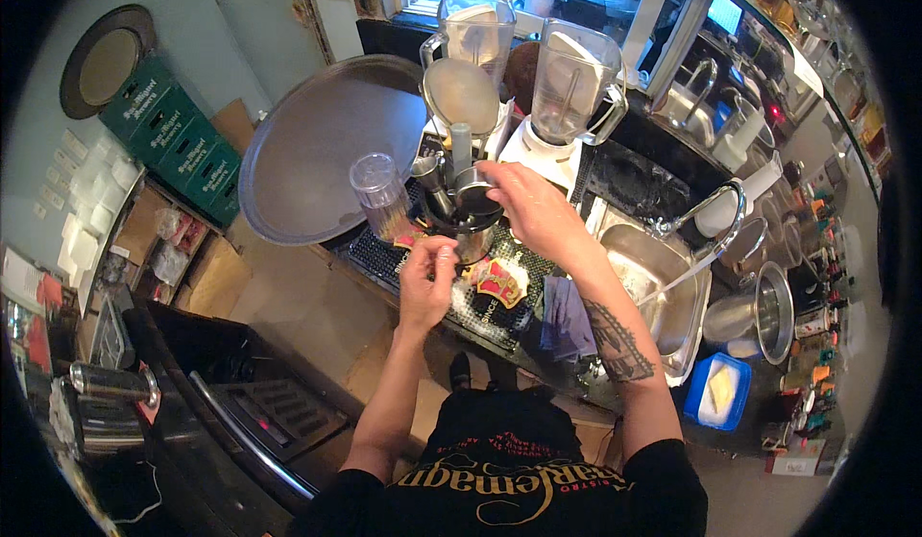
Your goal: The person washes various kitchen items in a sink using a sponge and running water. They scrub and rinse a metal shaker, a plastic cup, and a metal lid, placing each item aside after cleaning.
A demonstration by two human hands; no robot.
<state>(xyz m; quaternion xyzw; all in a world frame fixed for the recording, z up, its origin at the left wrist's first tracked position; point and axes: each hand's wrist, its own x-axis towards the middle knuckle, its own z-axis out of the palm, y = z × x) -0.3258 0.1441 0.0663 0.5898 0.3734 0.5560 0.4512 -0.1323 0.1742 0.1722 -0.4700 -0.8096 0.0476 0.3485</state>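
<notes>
- Right hand (pixel 526 203): is being held over a cluster of metal bar tools, fingers curled about the rim of a small steel cup (pixel 474 189); the grip is closed on the cup's upper edge.
- Left hand (pixel 428 273): is being held just below and in front of the right hand, fingers pinched together near a steel tin (pixel 471 241); whether anything is being gripped cannot be told, as the fingertips are hidden.
- Small steel cup: is being judged light, stiff and smooth, likely slippery if wet; the rim or the waist is being judged the best place for a hold. It is sitting directly under the right hand's fingers, among upright tools.
- Steel tin: polished, cylindrical, rigid; it is standing between the two hands on a black ribbed bar mat (pixel 384 258) covering the tabletop.
- Clear plastic tumbler (pixel 380 194): ridged, light, upturned; it is standing left of both hands.
- Round metal tray (pixel 322 148): broad, dull grey, shallow-rimmed; it is lying beyond the left hand.
- Two blender jugs (pixel 574 81): clear, hard-walled, handled; they are standing beyond the right hand.
- Steel sink (pixel 663 297): brushed basin with curved tap, to the right of the right hand.
- Blue tub (pixel 718 393): plastic, holding a yellow sponge, well right of the right forearm.
</notes>
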